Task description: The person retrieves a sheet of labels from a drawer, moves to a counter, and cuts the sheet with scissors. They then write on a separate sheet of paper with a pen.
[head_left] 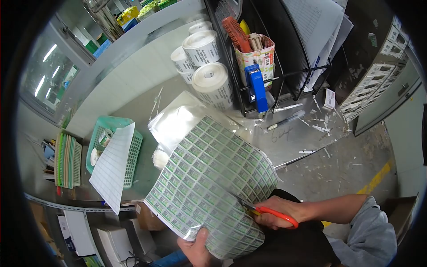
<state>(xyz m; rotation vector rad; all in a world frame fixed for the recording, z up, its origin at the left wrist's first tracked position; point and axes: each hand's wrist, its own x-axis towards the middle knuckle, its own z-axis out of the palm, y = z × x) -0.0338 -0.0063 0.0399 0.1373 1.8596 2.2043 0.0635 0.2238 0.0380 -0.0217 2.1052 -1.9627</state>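
A large sheet of small green and white labels spans the middle of the view, its right side curling. My left hand grips its lower edge, thumb on top and the other fingers underneath. Red-handled scissors are in my right hand, whose fingers are closed round the handles. The blades point left and lie at the sheet, around its lower right part; how far apart they are is hard to tell. Under the sheet's top edge lie clear plastic bags.
Label rolls stand behind the bags. A black mesh rack holds papers, a pen cup and a blue stapler. A green basket with a paper is at left. A marker and paper scraps lie near the right table edge.
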